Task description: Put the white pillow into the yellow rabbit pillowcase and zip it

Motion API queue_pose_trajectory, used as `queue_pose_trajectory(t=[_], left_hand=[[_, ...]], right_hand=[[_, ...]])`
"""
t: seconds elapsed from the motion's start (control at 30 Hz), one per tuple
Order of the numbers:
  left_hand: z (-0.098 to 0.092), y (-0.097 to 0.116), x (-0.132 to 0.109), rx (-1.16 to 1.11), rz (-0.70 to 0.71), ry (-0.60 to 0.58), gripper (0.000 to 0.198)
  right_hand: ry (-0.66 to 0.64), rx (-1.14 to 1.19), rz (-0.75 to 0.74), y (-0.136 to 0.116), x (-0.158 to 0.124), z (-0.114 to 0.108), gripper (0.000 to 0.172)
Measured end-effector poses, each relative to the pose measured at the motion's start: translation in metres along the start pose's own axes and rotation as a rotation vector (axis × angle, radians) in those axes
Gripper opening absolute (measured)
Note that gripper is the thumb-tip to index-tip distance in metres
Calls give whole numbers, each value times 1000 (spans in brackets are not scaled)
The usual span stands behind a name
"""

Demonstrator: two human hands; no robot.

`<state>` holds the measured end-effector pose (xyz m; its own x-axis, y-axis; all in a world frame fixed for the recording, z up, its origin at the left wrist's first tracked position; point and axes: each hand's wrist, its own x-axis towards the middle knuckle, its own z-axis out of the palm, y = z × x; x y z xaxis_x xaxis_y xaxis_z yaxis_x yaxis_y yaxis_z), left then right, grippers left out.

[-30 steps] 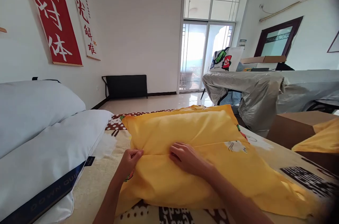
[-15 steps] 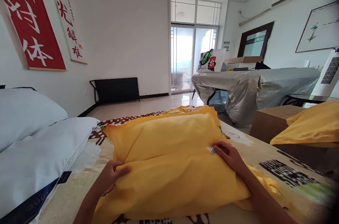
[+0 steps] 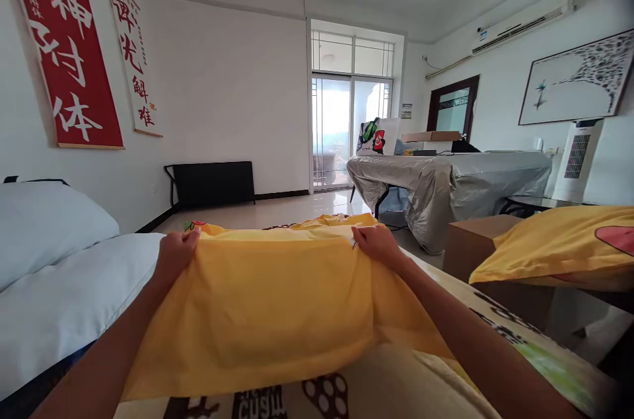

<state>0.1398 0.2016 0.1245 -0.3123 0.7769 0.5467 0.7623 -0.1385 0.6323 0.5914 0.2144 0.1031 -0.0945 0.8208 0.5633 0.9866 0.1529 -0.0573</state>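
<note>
Fabric of plain yellow, the yellow cloth (image 3: 282,306), stretches between the two hands in the head view, its long axis running crosswise from one grip to the other. The left hand (image 3: 177,250) pinches the near-left end of the folded upper edge, thumb on top; the right hand (image 3: 379,246) is closed on the same edge at its right, so both are gripping cloth. From that edge a panel hangs down toward the wearer, its lower hem slanting up to the right, while more yellow material lies beyond the grips. Below the hem is the patterned blanket (image 3: 396,379); just left of the left hand lies a white pillow (image 3: 84,287), and well to the right of the right hand a second yellow piece (image 3: 555,240) rests over a cardboard box (image 3: 470,240). Half a second ago the cloth lay spread on the blanket, with the hands at its sides and the left lower than the right; now both are nearly level, the edge between them is drawn straight and raised, and the view is tipped upward.
</note>
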Motion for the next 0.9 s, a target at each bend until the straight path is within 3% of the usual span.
queue_pose_trajectory(t=[0.13,0.27,0.4,0.53,0.6,0.7,0.8,0.9], left_hand=[[-45,25,6,86,15,185,45],[-70,11,-13,192,24,146,45],[-78,-34,-27,328,-17,-174,43],[-75,-82,-37,389,-78,-597,44],[-71,-92,-43,414,-80,-709,41],[-58,-72,-53,455,55,-695,40],[-30,-21,-69,482,228,-706,46],[10,23,-88,498,355,-734,52]], right_hand=[[106,-62,-7,-15,11,-43,54],[170,-190,-62,-39,0,-56,54],[85,-210,-165,-61,-19,-46,53],[-220,-180,-364,-68,-36,-26,45],[-338,-164,-433,-72,-40,-18,36],[-353,-134,-478,-91,-43,-11,32],[-285,-59,-519,-133,-46,-9,35],[-259,39,-560,-179,-52,1,36]])
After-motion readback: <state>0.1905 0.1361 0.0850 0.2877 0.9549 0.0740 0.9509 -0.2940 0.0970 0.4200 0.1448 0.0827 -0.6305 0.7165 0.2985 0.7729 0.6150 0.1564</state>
